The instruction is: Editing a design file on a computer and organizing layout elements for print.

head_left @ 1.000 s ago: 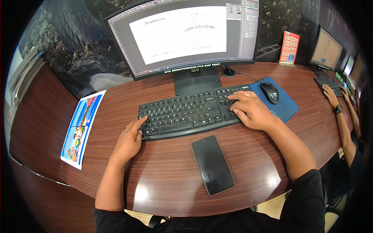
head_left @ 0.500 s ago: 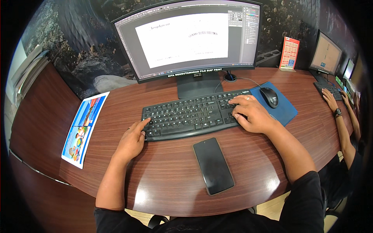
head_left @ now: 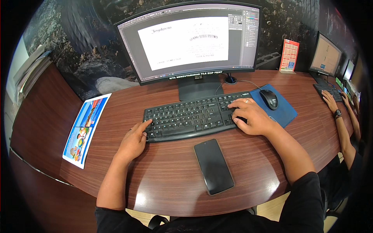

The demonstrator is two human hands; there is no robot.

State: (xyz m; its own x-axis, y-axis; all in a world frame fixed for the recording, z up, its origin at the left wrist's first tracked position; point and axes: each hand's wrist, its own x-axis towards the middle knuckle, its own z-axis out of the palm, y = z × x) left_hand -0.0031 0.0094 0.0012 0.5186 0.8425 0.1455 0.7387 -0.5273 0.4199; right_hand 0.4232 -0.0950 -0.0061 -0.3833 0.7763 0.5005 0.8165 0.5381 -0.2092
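A black keyboard (head_left: 182, 118) lies on the brown wooden desk in front of a monitor (head_left: 184, 42), whose screen shows a white page with black lettering. My left hand (head_left: 134, 139) rests at the keyboard's left end, fingers stretched onto the edge keys and holding nothing. Over the keyboard's right end is my right hand (head_left: 250, 116), with a ring on one finger; its fingers are apart on the arrow and navigation keys. Just beyond that hand, a black mouse (head_left: 269, 99) sits untouched on a blue mouse pad (head_left: 286, 112).
A dark-screened phone (head_left: 213, 167) lies between my forearms. Colourful printed sheets (head_left: 85, 130) are at the left, beside a side panel with stacked papers (head_left: 33, 73). A red desk calendar (head_left: 289, 56) and a second monitor (head_left: 326, 54) stand at the right, where another person's hands (head_left: 330, 101) use a keyboard.
The view has shifted slightly, so the monitor and desk appear a little lower. Both my hands stay at the same ends of the keyboard.
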